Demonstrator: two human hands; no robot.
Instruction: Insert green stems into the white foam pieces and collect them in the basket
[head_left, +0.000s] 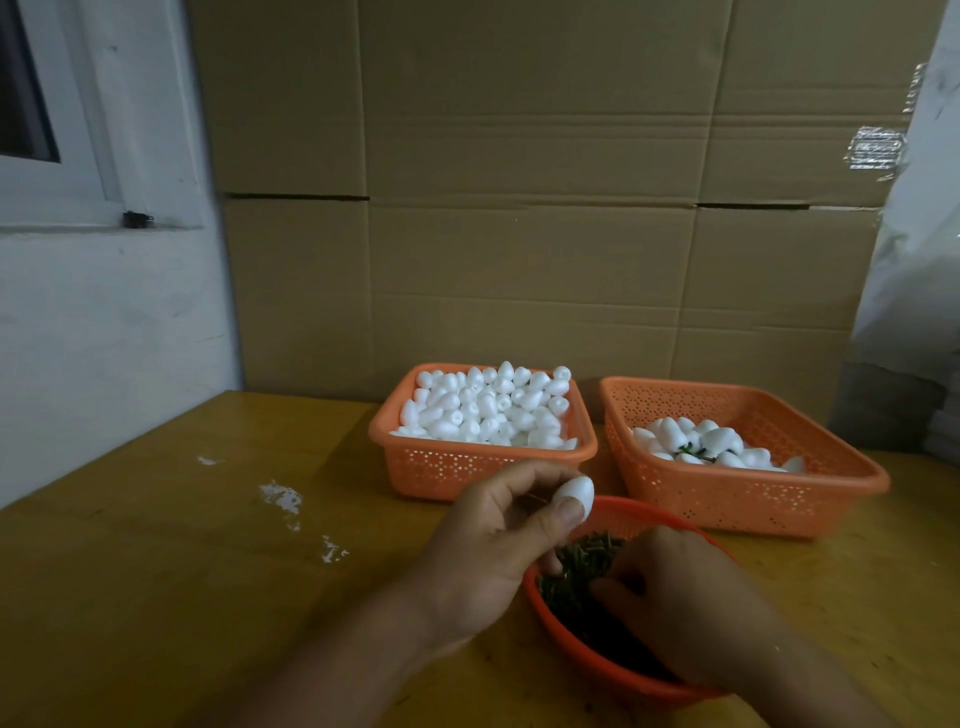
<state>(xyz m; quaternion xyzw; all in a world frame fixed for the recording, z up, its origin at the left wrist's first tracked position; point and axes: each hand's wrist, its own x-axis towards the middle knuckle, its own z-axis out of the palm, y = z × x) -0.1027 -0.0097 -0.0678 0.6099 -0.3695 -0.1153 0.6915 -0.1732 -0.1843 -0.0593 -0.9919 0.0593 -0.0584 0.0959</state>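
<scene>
My left hand (498, 540) pinches a white foam piece (575, 494) between thumb and fingers, just above the far rim of a round red bowl (582, 660). The bowl holds several dark green stems (582, 566). My right hand (680, 592) reaches down into the bowl with its fingers curled among the stems; what they hold is hidden. Behind stand two orange baskets: the left basket (441, 467) is heaped with plain foam pieces, the right basket (748, 499) holds a smaller pile of foam pieces with green stems (693, 451) showing.
The yellow wooden table (182, 571) has white paint flecks (283, 496) at the left. A wall of cardboard boxes (519, 208) stands behind the baskets. A white wall with a window frame (78, 182) is at the left, plastic sheeting (914, 234) at the right.
</scene>
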